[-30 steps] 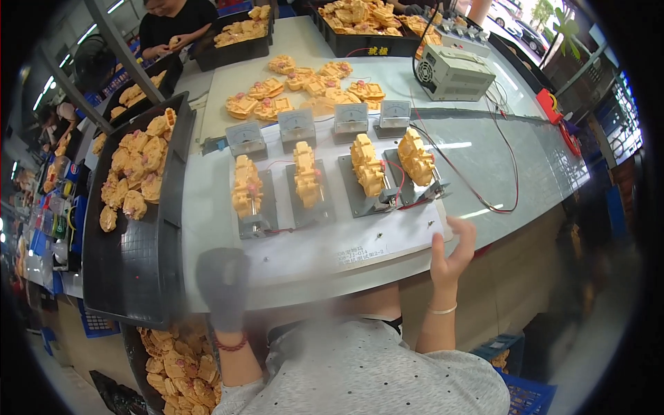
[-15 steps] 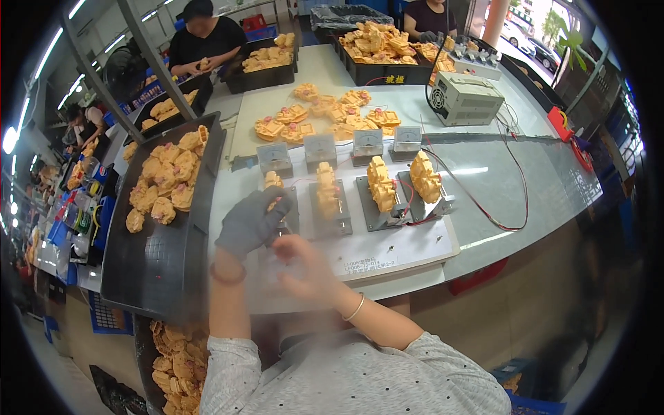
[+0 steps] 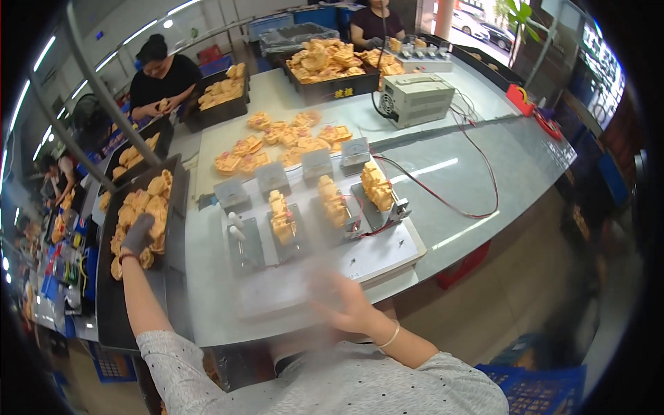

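My grey-gloved left hand (image 3: 138, 234) is touching knobbly yellow plastic parts (image 3: 158, 209) in the black rectangular tray (image 3: 116, 315); my bare right hand (image 3: 349, 306) is blurring. Whether either hand's fingers are gripping, I cannot tell.

At the upper left, a co-worker in black (image 3: 171, 84) is bending forward; another person in a dark top (image 3: 373, 23) is working beyond the far end of the desk (image 3: 477, 183). A red holder (image 3: 519, 101) is resting near its right edge, a blue crate (image 3: 546, 382) is lying below, and cars (image 3: 467, 26) are standing outside.
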The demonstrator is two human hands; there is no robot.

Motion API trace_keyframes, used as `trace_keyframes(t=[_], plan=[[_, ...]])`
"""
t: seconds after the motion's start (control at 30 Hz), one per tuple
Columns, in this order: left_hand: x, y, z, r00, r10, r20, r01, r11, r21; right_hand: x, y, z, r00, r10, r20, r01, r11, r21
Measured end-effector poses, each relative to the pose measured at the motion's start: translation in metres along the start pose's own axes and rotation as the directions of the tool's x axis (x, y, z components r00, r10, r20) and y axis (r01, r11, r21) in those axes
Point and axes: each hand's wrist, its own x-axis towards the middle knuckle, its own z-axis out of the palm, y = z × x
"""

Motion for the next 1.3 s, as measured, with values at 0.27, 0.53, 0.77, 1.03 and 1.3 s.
trace_keyframes(t=[0.27,0.53,0.77,1.03,1.3], plan=[[-0.066,0.123,0.093,0.868,0.219,-0.445,0.374,0.302,0.877,0.009,0.002,-0.02,0.984,0.092,-0.154,-0.085,0.995,0.055],[-0.149,0.227,0.313,0.814,0.397,0.423,-0.567,0.39,0.725,0.041,0.04,0.016,0.98,-0.115,-0.165,0.117,0.993,0.003],[-0.153,0.215,0.329,0.845,0.459,0.275,-0.495,0.474,0.728,0.037,0.021,0.012,0.986,-0.141,-0.089,0.132,0.987,-0.095],[-0.026,0.159,0.073,0.847,0.475,-0.238,-0.329,0.822,0.465,-0.015,0.01,-0.027,0.968,0.0,-0.252,-0.024,0.995,-0.092],[-0.01,0.045,0.006,0.925,-0.072,-0.372,0.079,0.997,0.003,-0.088,0.025,-0.093,0.777,0.118,-0.619,-0.167,0.986,-0.022]])
